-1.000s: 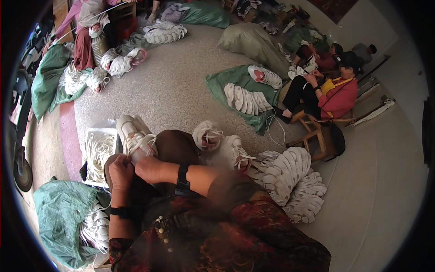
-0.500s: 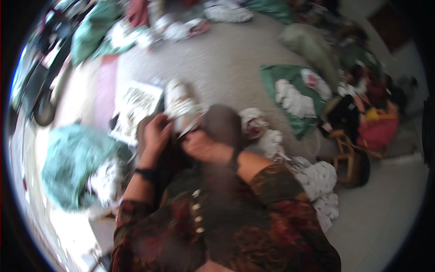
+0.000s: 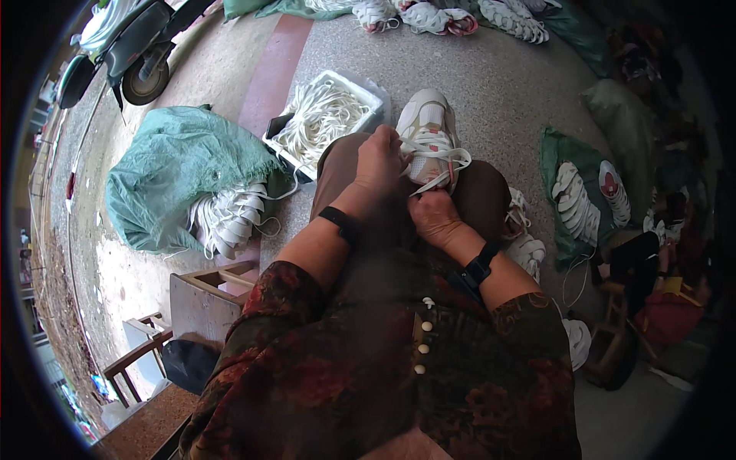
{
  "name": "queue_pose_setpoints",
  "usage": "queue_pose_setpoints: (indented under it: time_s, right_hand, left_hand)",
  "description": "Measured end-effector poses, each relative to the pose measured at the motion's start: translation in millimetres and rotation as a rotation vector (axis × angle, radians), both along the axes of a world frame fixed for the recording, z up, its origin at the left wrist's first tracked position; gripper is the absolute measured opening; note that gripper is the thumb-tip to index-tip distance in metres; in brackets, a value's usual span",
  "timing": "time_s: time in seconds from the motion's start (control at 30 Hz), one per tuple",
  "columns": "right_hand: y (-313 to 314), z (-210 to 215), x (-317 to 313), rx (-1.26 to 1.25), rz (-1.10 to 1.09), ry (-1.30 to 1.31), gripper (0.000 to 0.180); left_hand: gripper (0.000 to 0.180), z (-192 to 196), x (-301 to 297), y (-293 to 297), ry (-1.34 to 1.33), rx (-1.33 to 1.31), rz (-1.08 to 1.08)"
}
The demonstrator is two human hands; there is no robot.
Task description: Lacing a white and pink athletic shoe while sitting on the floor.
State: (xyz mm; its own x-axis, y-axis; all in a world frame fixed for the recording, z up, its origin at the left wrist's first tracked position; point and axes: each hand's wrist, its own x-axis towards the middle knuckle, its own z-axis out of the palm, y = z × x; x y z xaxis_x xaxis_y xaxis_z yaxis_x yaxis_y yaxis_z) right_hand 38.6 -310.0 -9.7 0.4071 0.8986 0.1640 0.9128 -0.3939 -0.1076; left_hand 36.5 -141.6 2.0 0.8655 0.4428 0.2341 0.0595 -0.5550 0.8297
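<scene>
A white and beige sneaker [image 3: 427,115] with pink details rests at my knees, its toe pointing away from me. A white shoelace [image 3: 458,159] crosses its tongue in a loose loop. My left hand [image 3: 379,159] is closed at the shoe's left side, pinching a part of the lace. Nearer to me, my right hand [image 3: 436,215] is closed by the heel end on another stretch of lace. Its fingertips are partly hidden. Beyond my left hand, a white tray [image 3: 371,97] holds a tangled heap of white laces [image 3: 322,115].
A green sack [image 3: 176,180] with stacked white shoe pieces [image 3: 228,218] lies at left, near a wooden stool [image 3: 203,299]. A scooter [image 3: 142,54] stands far left. More shoe pieces [image 3: 575,203] lie on green cloth at right, near a seated person in red. Others line the back.
The view has swung, so the shoe and both hands appear further right. My right hand has drawn back toward me from the shoe, and the lace loop now stands out.
</scene>
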Motion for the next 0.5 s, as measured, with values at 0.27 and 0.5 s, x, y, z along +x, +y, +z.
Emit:
queue_pose_setpoints:
  time_s: [0.27,0.5]
  right_hand:
    - [-14.8,45.9,15.5,0.214,-0.084,0.508,0.010]
    - [-56.8,102.4,28.4,1.021,-0.392,1.218,0.014]
  left_hand:
    - [0.019,5.4,-5.8,16.2,-0.125,-0.344,-0.097]
    - [0.017,-5.4,-16.3,34.8,-0.218,-0.723,-0.017]
